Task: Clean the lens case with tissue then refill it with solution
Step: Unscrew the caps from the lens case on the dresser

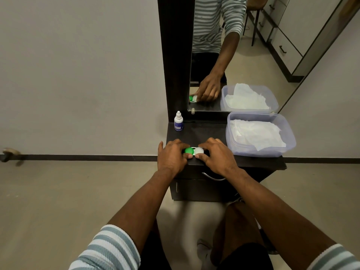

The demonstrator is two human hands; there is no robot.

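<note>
on the dark table: both hands on the lens case

at the front of the dark table (pixel 253 162) sits the lens case (pixel 194 151), and i have both hands on it. it has two round caps side by side. the green cap (pixel 188 150) is on the left and the white cap (pixel 199 150) is on the right, and they touch in the middle. both caps are on the case.

my left hand (pixel 172 154) curls round the green cap. my thumb is at the near edge and my other fingers bend over the far side, so i am pinching that cap. my right hand (pixel 217 153) does the same on the white cap, thumb near me and fingers bent over the top. my two thumbs almost meet in front of the case.

at the back left corner of the table stands the bottle (pixel 178 121), upright with its cap on. it is well apart from my hands.

on the right side of the table is a clear tub (pixel 288 141) with white tissue (pixel 255 135) lying in it. the tub is near my right hand but does not touch it.

behind the table is a mirror (pixel 263 61). it shows one hand on the case and the tub again. my sleeves (pixel 109 250) have stripes. below the table top is a drawer with a curved handle (pixel 213 177).
</note>
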